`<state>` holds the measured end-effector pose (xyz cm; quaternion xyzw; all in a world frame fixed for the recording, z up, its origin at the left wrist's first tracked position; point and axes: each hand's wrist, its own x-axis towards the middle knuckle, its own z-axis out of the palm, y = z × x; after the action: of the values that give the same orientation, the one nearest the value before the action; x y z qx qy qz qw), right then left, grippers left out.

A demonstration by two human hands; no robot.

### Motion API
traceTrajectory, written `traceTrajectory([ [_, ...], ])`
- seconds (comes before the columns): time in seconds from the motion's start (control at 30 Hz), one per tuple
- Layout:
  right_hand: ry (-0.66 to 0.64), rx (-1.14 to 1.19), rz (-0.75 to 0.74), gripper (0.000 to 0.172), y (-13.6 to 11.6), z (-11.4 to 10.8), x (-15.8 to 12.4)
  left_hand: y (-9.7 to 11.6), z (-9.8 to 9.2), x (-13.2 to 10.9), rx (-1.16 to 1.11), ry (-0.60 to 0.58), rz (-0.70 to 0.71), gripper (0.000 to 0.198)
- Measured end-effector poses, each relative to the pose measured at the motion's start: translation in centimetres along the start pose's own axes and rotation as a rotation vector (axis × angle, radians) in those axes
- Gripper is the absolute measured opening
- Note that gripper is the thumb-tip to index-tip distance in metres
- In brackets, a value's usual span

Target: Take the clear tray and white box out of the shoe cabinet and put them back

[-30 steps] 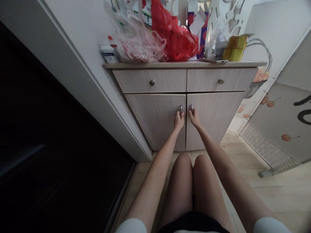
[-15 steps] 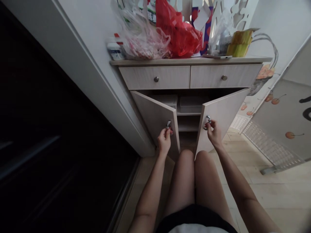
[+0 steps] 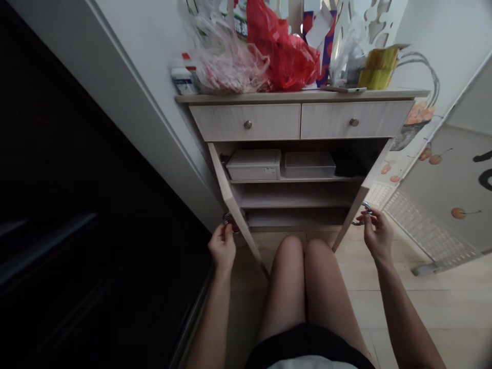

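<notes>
A light wooden cabinet (image 3: 300, 120) stands before me with both lower doors swung wide. My left hand (image 3: 222, 248) pinches the metal ring handle of the left door (image 3: 234, 202). My right hand (image 3: 378, 237) pinches the ring handle of the right door (image 3: 359, 200). Inside, the top shelf holds two flat grey boxes (image 3: 254, 165) (image 3: 309, 165) side by side and something dark at the right. The two lower shelves (image 3: 295, 197) look bare. My knees (image 3: 303, 256) are close to the cabinet's base.
Two shut drawers with round knobs (image 3: 248, 124) (image 3: 354, 122) sit above the doors. The cabinet top carries a red plastic bag (image 3: 282, 51), clear bags, a small bottle (image 3: 180, 79) and yellow packets (image 3: 378, 69). A dark opening lies at left, a cherry-patterned sliding panel (image 3: 446, 195) at right.
Both doors were shut a second ago with my hands on their handles. I have pulled them fully apart, my hands moving outward and toward me, baring the shelves.
</notes>
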<state>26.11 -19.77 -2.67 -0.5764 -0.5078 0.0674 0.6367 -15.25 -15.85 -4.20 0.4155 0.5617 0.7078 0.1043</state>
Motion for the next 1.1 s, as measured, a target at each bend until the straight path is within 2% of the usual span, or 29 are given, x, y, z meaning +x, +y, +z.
traceTrajectory([
  [0.13,0.109,-0.055,0.010,0.034,1.2,-2.7,-0.6,-1.6,-2.7,1.4,0.046,0.125,0.022,0.046],
  [0.33,0.335,-0.089,0.076,0.052,4.0,-7.7,-0.3,-3.0,-6.1,3.8,0.121,0.281,0.030,0.038],
  [0.47,0.440,-0.139,0.118,0.045,6.0,-11.2,0.8,-3.1,-7.9,5.5,0.152,0.377,0.007,0.026],
  [0.63,0.499,-0.255,0.124,0.041,7.7,-14.8,2.0,-2.8,-10.0,7.5,0.198,0.419,-0.027,0.015],
  [0.77,0.509,-0.253,0.150,0.044,8.5,-16.7,2.9,-2.9,-11.5,9.2,0.239,0.455,-0.091,0.008],
  [0.87,0.495,-0.271,0.150,0.047,8.6,-17.6,3.4,-3.0,-12.4,10.3,0.268,0.442,-0.113,0.013],
  [0.97,0.493,-0.271,0.142,0.043,8.1,-18.1,4.0,-2.8,-12.8,11.0,0.277,0.420,-0.110,0.017],
  [1.1,0.510,-0.297,0.183,0.039,6.9,-18.4,4.6,-2.5,-13.3,11.7,0.298,0.459,-0.116,0.013],
])
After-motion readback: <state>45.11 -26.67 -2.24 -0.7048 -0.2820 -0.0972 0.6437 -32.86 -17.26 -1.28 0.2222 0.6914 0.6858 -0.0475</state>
